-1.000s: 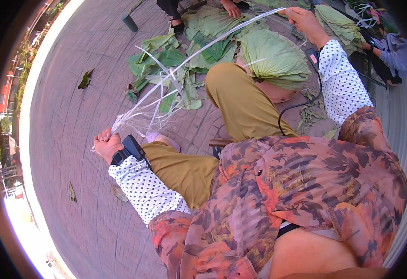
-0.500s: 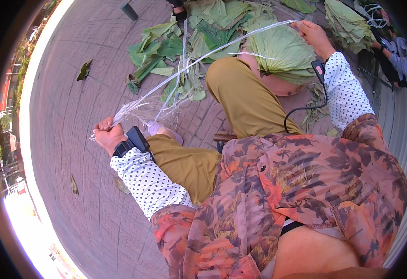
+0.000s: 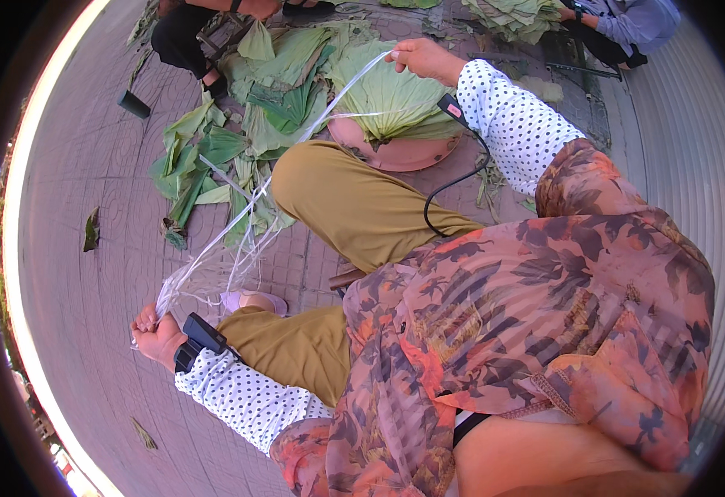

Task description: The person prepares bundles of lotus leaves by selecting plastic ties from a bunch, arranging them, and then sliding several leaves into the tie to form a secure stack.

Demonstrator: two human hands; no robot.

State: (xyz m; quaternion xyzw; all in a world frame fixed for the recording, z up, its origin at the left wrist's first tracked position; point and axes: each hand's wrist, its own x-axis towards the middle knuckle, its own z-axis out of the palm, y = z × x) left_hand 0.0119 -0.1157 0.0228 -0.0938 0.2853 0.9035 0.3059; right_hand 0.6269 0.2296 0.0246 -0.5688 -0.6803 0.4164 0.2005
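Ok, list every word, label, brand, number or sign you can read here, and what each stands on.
No text can be read.
Small pink label on the black device near the right hand: any marks are too small to read.

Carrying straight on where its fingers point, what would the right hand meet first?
Aside from the white strip it pinches, the right hand would probably meet the pale green leaf over the pink basin first; its height is unclear, so it might pass above.

The strands (image 3: 182,284) are white, leaves (image 3: 391,95) green, sleeves (image 3: 515,124) dark-dotted white.
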